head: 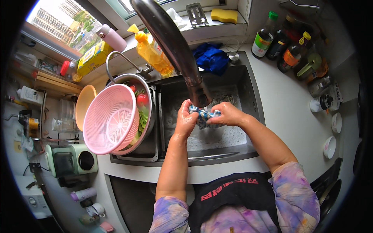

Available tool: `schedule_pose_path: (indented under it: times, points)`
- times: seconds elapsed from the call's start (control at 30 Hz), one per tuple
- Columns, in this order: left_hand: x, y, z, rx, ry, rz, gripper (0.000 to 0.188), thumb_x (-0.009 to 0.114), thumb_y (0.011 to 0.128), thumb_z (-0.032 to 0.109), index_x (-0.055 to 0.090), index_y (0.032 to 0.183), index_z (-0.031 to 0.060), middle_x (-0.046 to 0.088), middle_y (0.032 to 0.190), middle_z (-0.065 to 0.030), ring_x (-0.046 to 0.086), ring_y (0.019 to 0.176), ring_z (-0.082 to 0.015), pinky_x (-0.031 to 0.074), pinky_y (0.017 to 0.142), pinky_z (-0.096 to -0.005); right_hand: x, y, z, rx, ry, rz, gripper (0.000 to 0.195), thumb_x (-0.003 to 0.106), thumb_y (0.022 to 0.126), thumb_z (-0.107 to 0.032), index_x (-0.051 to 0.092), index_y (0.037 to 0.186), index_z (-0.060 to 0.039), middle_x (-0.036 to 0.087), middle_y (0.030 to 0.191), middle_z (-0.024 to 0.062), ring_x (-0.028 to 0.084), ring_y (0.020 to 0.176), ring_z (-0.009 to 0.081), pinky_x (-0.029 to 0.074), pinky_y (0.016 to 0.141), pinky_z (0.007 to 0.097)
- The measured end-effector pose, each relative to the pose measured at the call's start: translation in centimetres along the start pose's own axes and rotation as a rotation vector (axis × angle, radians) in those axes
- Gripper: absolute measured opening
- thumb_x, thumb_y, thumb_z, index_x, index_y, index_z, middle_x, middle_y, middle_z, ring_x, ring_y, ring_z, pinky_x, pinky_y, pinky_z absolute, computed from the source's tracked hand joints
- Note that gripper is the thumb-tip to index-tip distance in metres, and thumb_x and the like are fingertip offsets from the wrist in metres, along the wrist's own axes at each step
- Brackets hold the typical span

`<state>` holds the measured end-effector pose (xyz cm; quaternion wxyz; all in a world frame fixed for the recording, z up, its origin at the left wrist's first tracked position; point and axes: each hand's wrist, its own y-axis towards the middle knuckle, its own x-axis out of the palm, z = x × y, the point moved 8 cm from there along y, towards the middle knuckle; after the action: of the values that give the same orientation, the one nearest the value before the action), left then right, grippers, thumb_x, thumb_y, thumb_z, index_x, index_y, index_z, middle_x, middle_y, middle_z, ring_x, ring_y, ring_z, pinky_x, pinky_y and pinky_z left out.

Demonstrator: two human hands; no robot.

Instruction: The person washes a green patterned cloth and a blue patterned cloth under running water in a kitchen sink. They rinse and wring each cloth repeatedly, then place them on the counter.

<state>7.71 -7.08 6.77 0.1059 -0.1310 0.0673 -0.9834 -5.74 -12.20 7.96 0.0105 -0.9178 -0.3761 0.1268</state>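
A wet blue-and-white patterned cloth [204, 114] is bunched between my two hands, just under the head of the dark pull-out faucet [198, 87]. My left hand [186, 119] grips its left end, with some suds on the skin. At the other end my right hand [228, 114] pinches the cloth between thumb and fingers. Both hands are over the basin of the dark sink [256, 96], where foamy water [218, 139] lies on the bottom. The faucet head hides part of the cloth's upper edge.
Left of the basin, a pink plastic colander [110, 122] leans on a metal bowl [150, 116] holding tomatoes and leafy greens. A blue cloth [211, 58] and a yellow dish soap bottle [154, 54] stand behind the sink. Several sauce bottles [262, 40] line the right-hand counter.
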Motion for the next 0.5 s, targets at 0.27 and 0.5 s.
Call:
schedule_pose_path:
  times: [0.27, 0.5]
  points:
    - [-1.0, 0.4, -4.4, -0.192, -0.419, 0.121, 0.027, 0.046, 0.074, -0.001, 0.056, 0.099, 0.0017, 0.059, 0.091, -0.0051, 0.055, 0.082, -0.0123, 0.045, 0.076, -0.0254, -0.5, 0.3, 0.5, -0.04, 0.575, 0.333, 0.011, 0.063, 0.077, -0.014, 0.058, 0.083, -0.006, 0.052, 0.076, -0.0025, 0.047, 0.069, 0.005, 0.041, 0.063, 0.0213]
    - [1.4, 1.1, -10.0, -0.254, -0.884, -0.044, 0.022, 0.046, 0.09, 0.031, 0.049, 0.086, 0.0099, 0.049, 0.073, -0.0022, 0.049, 0.062, -0.0172, 0.042, 0.054, -0.031, 7.4, -3.3, -5.6, -0.519, -0.417, 0.408, 0.013, 0.064, 0.074, -0.021, 0.057, 0.079, -0.011, 0.06, 0.074, 0.0098, 0.059, 0.067, 0.0322, 0.048, 0.064, 0.0369]
